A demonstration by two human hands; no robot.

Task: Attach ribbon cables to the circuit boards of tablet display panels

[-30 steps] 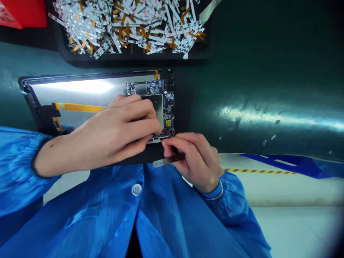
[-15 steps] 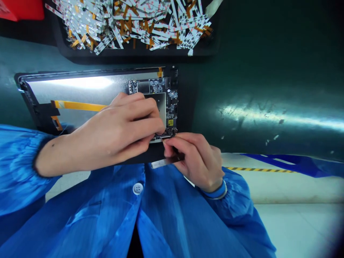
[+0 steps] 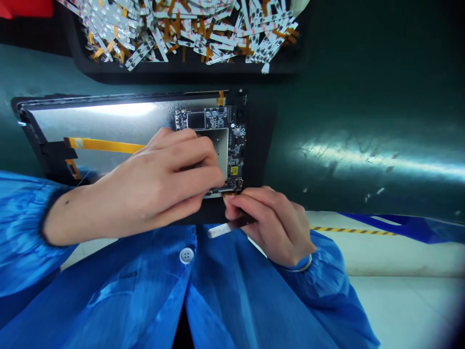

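An opened tablet screen assembly (image 3: pixel 101 123) lies on the bench with its silver back up. At its right end is a dark circuit board (image 3: pixel 238 145). My left hand (image 3: pixel 163 174) rests over the board, fingers curled together and tips at its lower edge; whatever they may grip is hidden. My right hand (image 3: pixel 272 223) is closed in a pinch at the board's lower right corner, on a flex cable strip. The strip's orange tail (image 3: pixel 229 194) meets the board edge, and its pale end (image 3: pixel 220 230) sticks out below my fingers.
Behind the tablet stands a black tray (image 3: pixel 181 77) heaped with white and orange flex strips (image 3: pixel 218 36). A red object (image 3: pixel 25 8) sits at the far left. The green bench mat (image 3: pixel 363 121) stretches right, with a blue object (image 3: pixel 399 227) beyond its near edge.
The tablet's right end and my right hand appear slightly further right and lower in view. More of the orange tail shows at my right fingertips. My left hand keeps nearly the same pose.
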